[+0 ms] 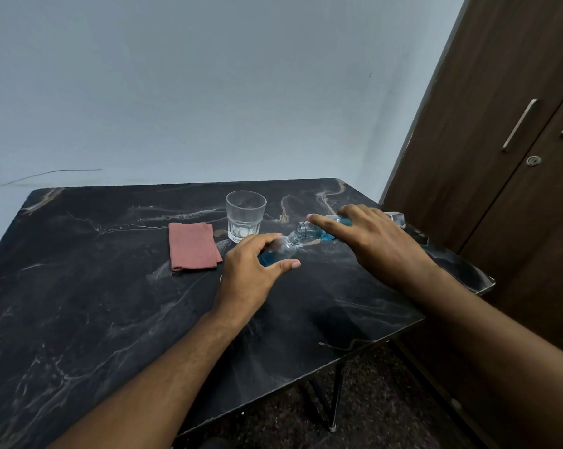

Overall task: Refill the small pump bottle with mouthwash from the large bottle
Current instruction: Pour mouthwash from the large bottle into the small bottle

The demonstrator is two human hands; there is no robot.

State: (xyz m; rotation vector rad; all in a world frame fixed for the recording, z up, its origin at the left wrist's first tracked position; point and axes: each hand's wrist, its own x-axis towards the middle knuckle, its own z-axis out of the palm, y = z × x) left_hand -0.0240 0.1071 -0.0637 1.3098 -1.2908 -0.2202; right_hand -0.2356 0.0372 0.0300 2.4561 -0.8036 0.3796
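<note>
The small clear bottle (282, 248) has no pump on it and holds some blue liquid. It is tilted, with its open mouth up and to the right, and my left hand (252, 270) grips it between fingers and thumb. The large clear bottle (310, 230) with blue mouthwash lies almost level just above the table. Its open neck points left and down, right at the small bottle's mouth. My right hand (366, 236) holds it from above, the index finger stretched along its neck. The pump is not in sight.
An empty drinking glass (245, 215) stands just behind the two bottles. A folded pink cloth (192, 246) lies to its left. The black marbled table (111, 303) ends close on the right, next to a brown cupboard (507, 140).
</note>
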